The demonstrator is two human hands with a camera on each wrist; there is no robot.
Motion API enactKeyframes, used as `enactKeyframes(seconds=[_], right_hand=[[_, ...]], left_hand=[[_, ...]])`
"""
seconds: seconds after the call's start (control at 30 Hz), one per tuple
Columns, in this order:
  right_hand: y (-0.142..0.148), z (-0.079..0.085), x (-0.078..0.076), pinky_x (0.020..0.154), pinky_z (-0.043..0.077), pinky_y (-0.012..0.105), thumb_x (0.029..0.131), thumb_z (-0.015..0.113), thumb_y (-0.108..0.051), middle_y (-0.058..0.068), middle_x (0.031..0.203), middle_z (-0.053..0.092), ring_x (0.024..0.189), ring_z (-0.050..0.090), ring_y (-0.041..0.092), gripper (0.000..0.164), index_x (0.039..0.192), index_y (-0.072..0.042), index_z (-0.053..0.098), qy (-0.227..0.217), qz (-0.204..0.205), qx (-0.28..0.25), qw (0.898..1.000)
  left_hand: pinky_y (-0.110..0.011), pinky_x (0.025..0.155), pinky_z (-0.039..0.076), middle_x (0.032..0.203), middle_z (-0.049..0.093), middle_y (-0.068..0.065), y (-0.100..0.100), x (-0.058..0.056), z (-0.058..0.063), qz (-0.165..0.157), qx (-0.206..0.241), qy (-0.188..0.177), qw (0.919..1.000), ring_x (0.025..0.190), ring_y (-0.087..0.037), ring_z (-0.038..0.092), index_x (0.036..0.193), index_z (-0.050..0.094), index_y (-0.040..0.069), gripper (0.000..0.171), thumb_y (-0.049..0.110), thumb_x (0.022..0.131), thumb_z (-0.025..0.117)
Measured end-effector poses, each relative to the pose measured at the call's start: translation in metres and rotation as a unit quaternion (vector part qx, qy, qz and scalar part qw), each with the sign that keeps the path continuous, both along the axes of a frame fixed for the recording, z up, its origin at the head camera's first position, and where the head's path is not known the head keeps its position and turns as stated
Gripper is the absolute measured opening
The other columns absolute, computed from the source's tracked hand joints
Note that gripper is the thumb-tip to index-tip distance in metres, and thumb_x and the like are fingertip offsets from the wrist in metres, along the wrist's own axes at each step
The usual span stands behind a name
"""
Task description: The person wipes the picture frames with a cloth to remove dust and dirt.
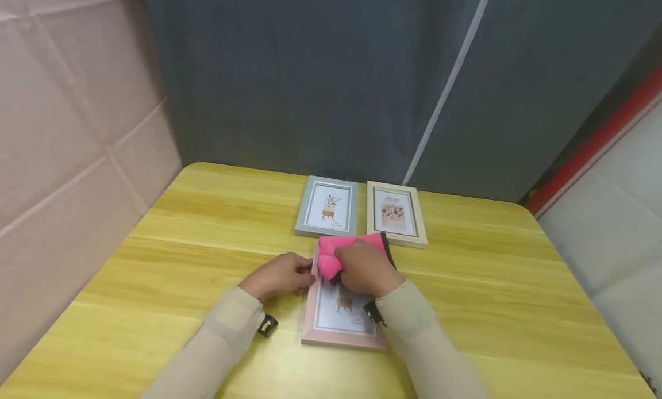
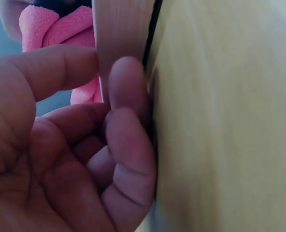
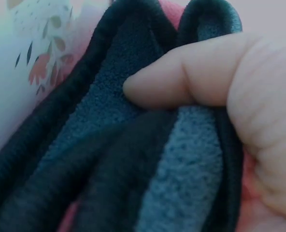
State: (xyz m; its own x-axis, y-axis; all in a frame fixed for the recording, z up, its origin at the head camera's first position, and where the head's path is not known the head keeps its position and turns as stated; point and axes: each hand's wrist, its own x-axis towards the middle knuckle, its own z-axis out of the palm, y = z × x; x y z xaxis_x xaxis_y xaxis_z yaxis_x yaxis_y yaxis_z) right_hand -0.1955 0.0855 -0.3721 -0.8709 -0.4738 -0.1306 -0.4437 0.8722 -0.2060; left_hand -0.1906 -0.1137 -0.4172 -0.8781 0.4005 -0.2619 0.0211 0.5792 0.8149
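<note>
A pink picture frame [image 1: 343, 338] lies face up on the table, with a plant-stand print behind its pane. My left hand [image 1: 281, 277] holds its left edge; in the left wrist view, curled fingers [image 2: 128, 87] meet the frame's side [image 2: 123, 29]. Bunched in my right hand [image 1: 364, 267] is a pink cloth [image 1: 331, 246], pressed over the upper part of the frame and hiding it. The right wrist view shows the cloth's dark grey fleecy side [image 3: 186, 159] and black trim, with the thumb [image 3: 167, 82] on the folds.
Beyond the pink frame lie a grey-blue picture frame [image 1: 301, 215] and a cream picture frame [image 1: 421, 226], side by side near the table's back edge. A dark grey panel [image 1: 289, 83] stands behind the yellow wood-grain table [image 1: 207, 215]. Pale walls rise at both sides.
</note>
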Motion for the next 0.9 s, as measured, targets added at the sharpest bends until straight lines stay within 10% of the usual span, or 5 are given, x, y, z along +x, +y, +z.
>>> enactKeyframes(seconds=[0.5,0.9], right_hand=[[0.047,0.005,0.006,0.07,0.044,0.034,0.086,0.064,-0.001,0.002,0.071,0.054,0.073,0.051,0.021,0.016,0.08,-0.015,0.058,0.006,-0.091,-0.004,0.996],[0.019,-0.001,-0.001,0.073,0.045,0.031,0.086,0.068,-0.005,0.0,0.075,0.056,0.077,0.053,0.02,0.01,0.087,-0.015,0.065,-0.003,-0.046,0.007,0.999]], left_hand=[[-0.028,0.056,0.042,0.071,0.061,-0.006,0.002,0.003,0.004,0.02,0.001,-0.006,0.9998,0.061,-0.016,0.053,0.13,0.063,-0.001,0.037,0.011,0.095,0.064],[-0.028,0.055,0.042,0.069,0.061,-0.006,0.0,0.003,0.002,0.018,0.006,-0.008,0.9998,0.061,-0.016,0.054,0.132,0.062,0.0,0.04,0.011,0.094,0.066]])
